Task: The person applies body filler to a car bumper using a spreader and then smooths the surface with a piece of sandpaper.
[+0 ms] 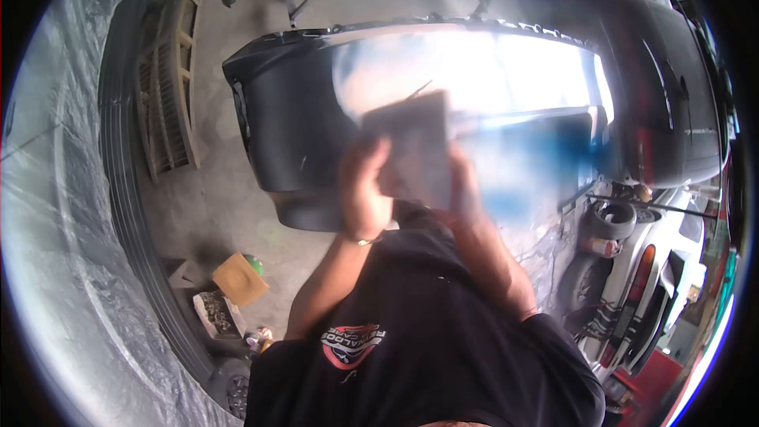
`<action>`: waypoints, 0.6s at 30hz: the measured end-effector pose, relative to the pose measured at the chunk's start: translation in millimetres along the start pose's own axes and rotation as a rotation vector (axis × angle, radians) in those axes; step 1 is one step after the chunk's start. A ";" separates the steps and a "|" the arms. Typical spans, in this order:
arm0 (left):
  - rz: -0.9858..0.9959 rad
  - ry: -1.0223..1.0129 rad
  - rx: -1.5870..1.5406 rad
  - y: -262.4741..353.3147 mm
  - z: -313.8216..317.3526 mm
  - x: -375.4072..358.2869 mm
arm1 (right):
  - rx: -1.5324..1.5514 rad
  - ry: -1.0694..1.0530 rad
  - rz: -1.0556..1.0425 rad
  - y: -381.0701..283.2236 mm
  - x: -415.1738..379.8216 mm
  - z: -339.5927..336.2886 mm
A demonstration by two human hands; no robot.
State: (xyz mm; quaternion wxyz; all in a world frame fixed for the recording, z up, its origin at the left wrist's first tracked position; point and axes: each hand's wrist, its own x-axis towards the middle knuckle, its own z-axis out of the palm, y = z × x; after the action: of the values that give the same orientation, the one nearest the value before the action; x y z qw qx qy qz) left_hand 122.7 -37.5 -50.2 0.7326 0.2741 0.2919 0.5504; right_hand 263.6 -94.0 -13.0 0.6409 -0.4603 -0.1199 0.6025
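Note:
My left hand (366,190) and my right hand (465,190) are raised in front of my chest, both closed on a flat grey rectangular sheet (419,142). They grip it by its opposite sides. Motion blur hides its surface, so I cannot make out exactly what it is. Beyond and below it stretches a large car bumper (288,130), dark on its left part. Strong glare washes out its upper middle, and blue shows at its right. The hands block part of the bumper from view.
A wooden pallet-like frame (168,87) leans at the left beside plastic sheeting (55,190). Open boxes (217,315) and a tan square piece (240,279) lie at lower left. To the right are a dark car part (664,95), a tyre (614,220) and a white car (672,253).

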 end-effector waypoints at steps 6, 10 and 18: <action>-0.059 -0.022 0.082 -3.6 -2.3 29.6 | -0.980 0.144 -0.558 -76.6 90.2 -140.3; 0.000 0.235 -0.093 11.1 -35.5 111.4 | -1.730 0.009 -0.863 -122.7 137.7 -103.5; 0.040 0.296 0.061 -5.4 -62.8 139.4 | -2.036 -0.013 -1.078 -91.9 180.5 -114.9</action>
State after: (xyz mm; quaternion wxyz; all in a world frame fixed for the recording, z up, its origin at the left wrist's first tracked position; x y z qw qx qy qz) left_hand 111.6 101.0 -114.3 0.6618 0.2179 0.4078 0.5901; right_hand 450.1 28.0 -80.8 0.1459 -0.6503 -0.7353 -0.1232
